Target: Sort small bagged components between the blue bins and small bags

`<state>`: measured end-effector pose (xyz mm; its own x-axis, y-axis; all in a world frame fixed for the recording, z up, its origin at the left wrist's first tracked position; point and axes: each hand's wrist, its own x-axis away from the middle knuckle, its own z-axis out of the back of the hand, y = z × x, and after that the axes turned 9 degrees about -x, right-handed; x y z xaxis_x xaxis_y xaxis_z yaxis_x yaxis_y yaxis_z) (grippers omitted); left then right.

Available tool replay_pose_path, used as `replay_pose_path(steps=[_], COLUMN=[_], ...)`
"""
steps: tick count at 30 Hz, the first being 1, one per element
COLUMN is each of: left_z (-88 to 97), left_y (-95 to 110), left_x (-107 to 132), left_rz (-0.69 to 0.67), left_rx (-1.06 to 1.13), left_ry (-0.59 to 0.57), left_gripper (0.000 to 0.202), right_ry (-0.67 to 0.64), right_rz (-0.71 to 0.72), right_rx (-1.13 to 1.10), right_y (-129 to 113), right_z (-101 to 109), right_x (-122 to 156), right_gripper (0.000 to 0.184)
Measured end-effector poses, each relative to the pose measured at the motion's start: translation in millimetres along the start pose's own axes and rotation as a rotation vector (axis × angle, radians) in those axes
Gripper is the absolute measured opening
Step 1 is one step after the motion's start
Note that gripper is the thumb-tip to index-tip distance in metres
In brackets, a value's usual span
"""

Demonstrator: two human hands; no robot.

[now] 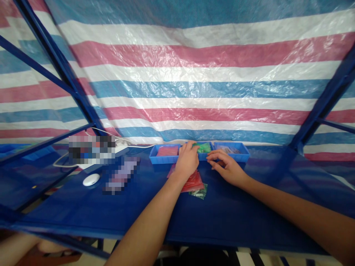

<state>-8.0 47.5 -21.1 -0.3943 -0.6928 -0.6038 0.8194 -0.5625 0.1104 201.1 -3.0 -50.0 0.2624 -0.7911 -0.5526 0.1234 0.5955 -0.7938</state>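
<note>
My left hand (188, 159) reaches over the front of the middle blue bin (203, 156), which holds green packets (204, 147). Its fingers bend down at the bin's left side; the fingertips are mostly hidden, so I cannot tell whether they grip anything. My right hand (226, 168) hovers in front of the right blue bin (238, 157), fingers curved, a gap between thumb and forefinger, nothing visible in it. Red plastic bags (193, 183) lie on the table under my left wrist. A small green-and-clear packet (200, 193) sticks out at their near edge.
A left blue bin (164, 159) contains pinkish packets (168, 150). A white rounded case (91, 180) and a blurred purple item (123, 175) lie at left, near a white power strip (102, 157) with cables. Blue metal posts (321, 99) frame the blue table (249, 225). Another person's arm (19, 247) shows lower left.
</note>
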Motion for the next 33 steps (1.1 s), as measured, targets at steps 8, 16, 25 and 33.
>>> replay_pose_path(steps=[8, 16, 25, 33], left_z=[7.5, 14.7, 28.2, 34.1], left_y=[0.8, -7.9, -13.8, -5.9], left_x=[4.7, 9.9, 11.4, 11.5], left_rz=[-0.007, -0.113, -0.155, -0.122], left_rx=[-0.112, -0.089, 0.041, 0.056], left_ry=[-0.090, -0.221, -0.081, -0.024], left_gripper=[0.037, 0.044, 0.053, 0.047], right_ry=[-0.027, -0.388, -0.610, -0.556], right_rz=[0.011, 0.268, 0.330, 0.269], right_rx=[0.003, 0.184, 0.166, 0.171], right_y=[-0.1, -30.0, -38.0, -35.9], right_z=[-0.3, -4.3, -9.5, -8.7], right_x=[1.1, 4.0, 7.5, 8.8], right_gripper=[0.023, 0.026, 0.040, 0.047])
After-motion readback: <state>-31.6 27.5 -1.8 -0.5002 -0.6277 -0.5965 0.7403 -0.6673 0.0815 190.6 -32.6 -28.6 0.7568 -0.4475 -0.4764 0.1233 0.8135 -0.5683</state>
